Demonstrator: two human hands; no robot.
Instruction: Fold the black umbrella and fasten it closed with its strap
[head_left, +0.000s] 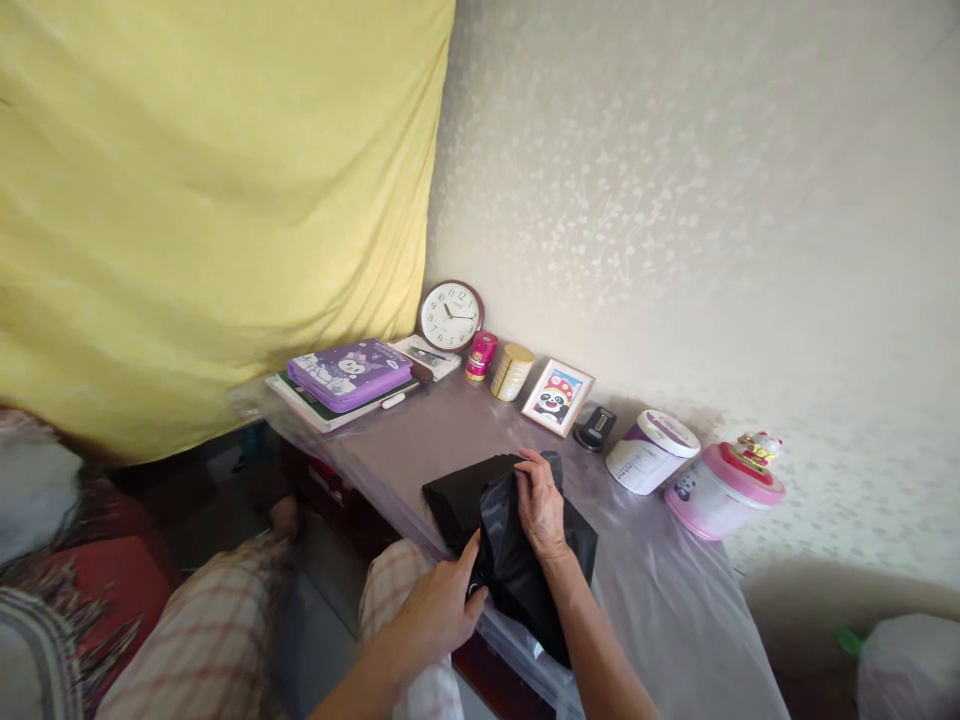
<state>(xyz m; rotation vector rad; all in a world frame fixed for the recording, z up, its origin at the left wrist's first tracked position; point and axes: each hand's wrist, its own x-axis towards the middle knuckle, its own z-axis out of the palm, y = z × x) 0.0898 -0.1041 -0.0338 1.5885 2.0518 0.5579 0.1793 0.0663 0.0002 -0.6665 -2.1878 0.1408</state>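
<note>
A shiny black bag (510, 560), thin and creased like plastic, lies at the front edge of the table, partly hanging over it. My left hand (450, 595) pinches its near left side between thumb and index finger. A small dark round part with a light ring shows by that thumb, too small to name. My right hand (541, 500) grips a fold of the bag from above, with its fingers curled. Under the fold spreads more flat black material; whether it belongs to the same bag I cannot tell. What the bag contains, if anything, is hidden.
Along the wall stand a clock (452, 316), a pink can (481, 357), a yellow-lidded tin (513, 373), a panda picture frame (558, 398), a black device (595, 428), a white tub (652, 453) and a pink container (724, 492). A purple zip case (350, 375) rests on books at left.
</note>
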